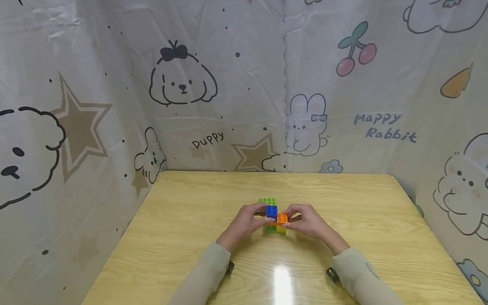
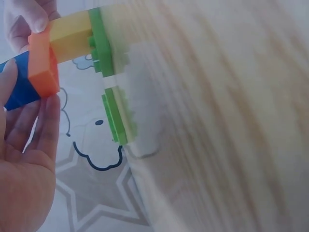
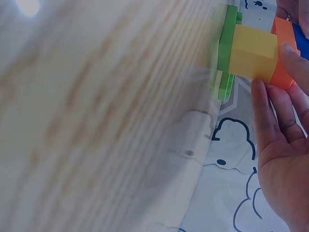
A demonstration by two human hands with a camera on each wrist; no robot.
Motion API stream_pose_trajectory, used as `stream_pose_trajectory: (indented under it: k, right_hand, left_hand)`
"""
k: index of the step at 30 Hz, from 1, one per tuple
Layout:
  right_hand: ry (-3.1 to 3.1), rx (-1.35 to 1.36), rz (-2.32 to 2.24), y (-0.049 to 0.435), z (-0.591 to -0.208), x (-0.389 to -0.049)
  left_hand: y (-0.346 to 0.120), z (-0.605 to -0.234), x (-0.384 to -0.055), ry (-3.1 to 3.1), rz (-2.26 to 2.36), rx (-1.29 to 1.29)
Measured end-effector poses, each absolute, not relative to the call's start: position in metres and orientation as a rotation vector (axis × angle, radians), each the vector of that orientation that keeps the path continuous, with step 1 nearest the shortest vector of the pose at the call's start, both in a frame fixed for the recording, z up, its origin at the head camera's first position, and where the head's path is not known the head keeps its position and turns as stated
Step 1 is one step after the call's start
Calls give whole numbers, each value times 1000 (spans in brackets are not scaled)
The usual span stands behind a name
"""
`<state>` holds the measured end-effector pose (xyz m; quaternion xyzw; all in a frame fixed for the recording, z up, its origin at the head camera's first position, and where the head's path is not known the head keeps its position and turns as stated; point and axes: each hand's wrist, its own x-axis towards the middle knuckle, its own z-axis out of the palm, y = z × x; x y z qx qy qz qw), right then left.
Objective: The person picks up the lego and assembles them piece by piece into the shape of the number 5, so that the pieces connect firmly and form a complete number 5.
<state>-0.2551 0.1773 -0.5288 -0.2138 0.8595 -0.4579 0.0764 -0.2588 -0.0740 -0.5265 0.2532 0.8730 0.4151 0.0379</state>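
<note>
My left hand (image 1: 248, 221) pinches a blue brick (image 1: 272, 210) between thumb and fingers. The blue brick stands on the left part of an orange brick (image 1: 282, 217). From the other side my right hand (image 1: 308, 220) pinches the orange brick's right end. A yellow brick (image 3: 253, 53) sits under that right end, on a green studded plate (image 2: 100, 43). In the left wrist view, the orange brick's left part overhangs the plate, with a gap beneath. A second green plate (image 1: 267, 200) lies on the table just behind the stack.
The wooden table (image 1: 183, 254) has a glossy top with a bright reflection near the front. Printed cloth (image 1: 244, 84) hangs along its back and sides. Both sleeved forearms reach in from the front edge.
</note>
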Motion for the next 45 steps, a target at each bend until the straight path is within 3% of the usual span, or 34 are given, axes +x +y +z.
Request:
stream_pose_trajectory:
  k: [45]
  right_hand:
    - [2553,-654,-1413,178,-530,-255]
  left_hand:
    - [-74,-525,-257,2529,1590,629]
